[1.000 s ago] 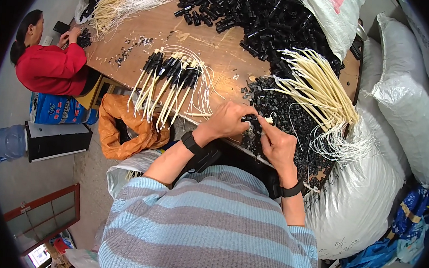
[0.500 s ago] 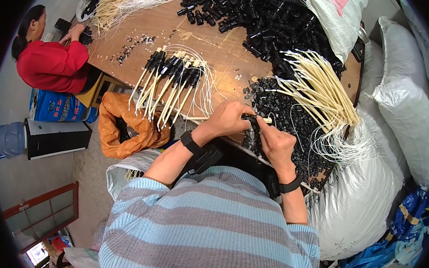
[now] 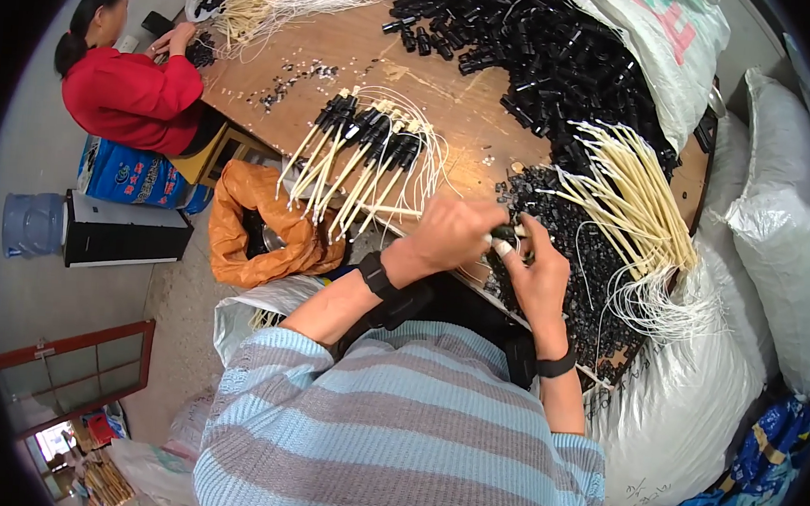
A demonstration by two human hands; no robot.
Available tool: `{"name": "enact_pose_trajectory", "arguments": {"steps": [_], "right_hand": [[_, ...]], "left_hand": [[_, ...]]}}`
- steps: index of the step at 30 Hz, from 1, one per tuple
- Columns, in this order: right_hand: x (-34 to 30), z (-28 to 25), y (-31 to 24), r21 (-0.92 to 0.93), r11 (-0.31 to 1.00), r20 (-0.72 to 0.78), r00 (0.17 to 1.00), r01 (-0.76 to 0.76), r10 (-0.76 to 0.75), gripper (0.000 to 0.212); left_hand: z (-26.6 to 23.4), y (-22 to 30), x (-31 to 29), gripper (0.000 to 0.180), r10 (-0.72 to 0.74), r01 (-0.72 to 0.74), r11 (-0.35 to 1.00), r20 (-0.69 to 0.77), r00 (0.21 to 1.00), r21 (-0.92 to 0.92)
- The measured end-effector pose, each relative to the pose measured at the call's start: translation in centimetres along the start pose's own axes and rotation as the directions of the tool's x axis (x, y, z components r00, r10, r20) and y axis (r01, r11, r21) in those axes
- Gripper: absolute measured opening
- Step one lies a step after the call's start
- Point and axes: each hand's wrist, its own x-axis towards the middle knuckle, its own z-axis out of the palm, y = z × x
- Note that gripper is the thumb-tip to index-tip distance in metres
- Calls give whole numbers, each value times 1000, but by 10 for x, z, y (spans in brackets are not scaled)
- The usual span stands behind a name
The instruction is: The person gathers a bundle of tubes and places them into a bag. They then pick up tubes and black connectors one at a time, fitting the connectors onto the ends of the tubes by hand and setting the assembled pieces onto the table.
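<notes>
My left hand [image 3: 453, 233] is closed in a fist, slightly blurred, with its fingertips at one end of a small black plastic fitting [image 3: 505, 231]. On the other side, my right hand [image 3: 541, 275] pinches the same fitting between thumb and fingers. A pale bit shows beside the fitting; fingers cover much of it. Under and right of my hands lies a spread of small black plastic clips [image 3: 592, 306]. Left of my left hand rests a row of cream tubes with black sockets [image 3: 375, 140] and thin white wires, tube ends overhanging the table edge.
A bundle of cream tubes [image 3: 635, 202] with white wires lies at right. Behind is a heap of black sockets [image 3: 565, 68] beside a white sack [image 3: 668, 46]. An orange sack [image 3: 239, 234] stands by the wooden table [image 3: 343, 45]. A co-worker in red [image 3: 132, 97] sits far left.
My left hand has turned from a fingertip pinch into a fist at the black fitting. My right fingers have shifted round it. The whole view has moved slightly.
</notes>
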Motion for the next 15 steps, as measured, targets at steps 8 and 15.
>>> {"name": "enact_pose_trajectory", "arguments": {"steps": [8,15], "right_hand": [[1,-20,-14,-143,961,-77,965,239,-251,14],[-13,-15,3,-241,963,125,987,124,-96,24]], "left_hand": [[-69,-101,-23,28,-177,398,802,-459,871,445],[-18,-69,54,44,-72,66,997,-160,985,-40]]}}
